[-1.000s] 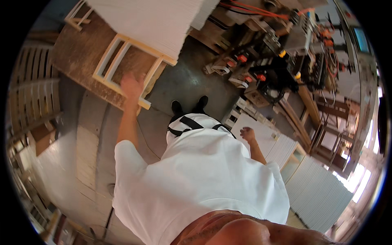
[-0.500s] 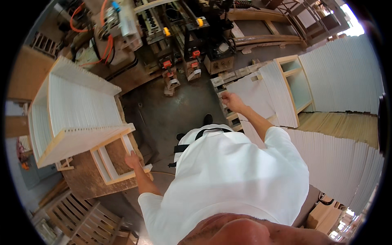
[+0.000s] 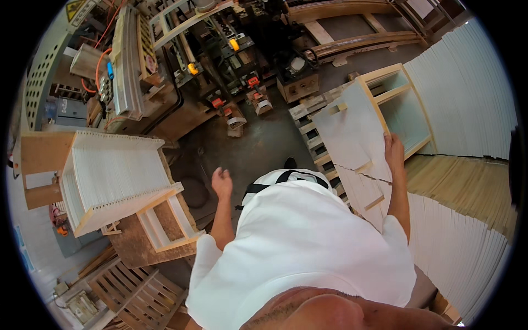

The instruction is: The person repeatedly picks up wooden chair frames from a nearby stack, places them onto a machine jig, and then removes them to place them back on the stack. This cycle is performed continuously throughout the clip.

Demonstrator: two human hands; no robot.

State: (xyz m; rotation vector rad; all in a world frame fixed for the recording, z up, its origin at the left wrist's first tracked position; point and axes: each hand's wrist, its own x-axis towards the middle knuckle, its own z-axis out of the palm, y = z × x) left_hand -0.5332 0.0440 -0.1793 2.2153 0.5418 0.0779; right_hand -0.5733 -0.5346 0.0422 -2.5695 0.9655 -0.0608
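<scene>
**Right Hand at Framed Stack; Left Hand Free**

The frame (image 3: 374,105) stands at the person's right, at the near end of a stack (image 3: 467,102) of white, thin-edged pieces. Its edges are pale bare wood; a crossbar divides it into one narrow and one large opening.

The right hand (image 3: 394,153) extends forward, forearm nearly straight, fingers touching the frame's near corner; whether they grip cannot be told. The left hand (image 3: 221,184) is raised beside the waist, fingers loosely curled, holding nothing visible.

Beyond the left forearm, a second frame (image 3: 154,230) lies on a brown tabletop (image 3: 127,247), beside another white stack (image 3: 118,170). Farther ahead stands dark machinery (image 3: 242,63) with orange-red and yellow parts.
</scene>
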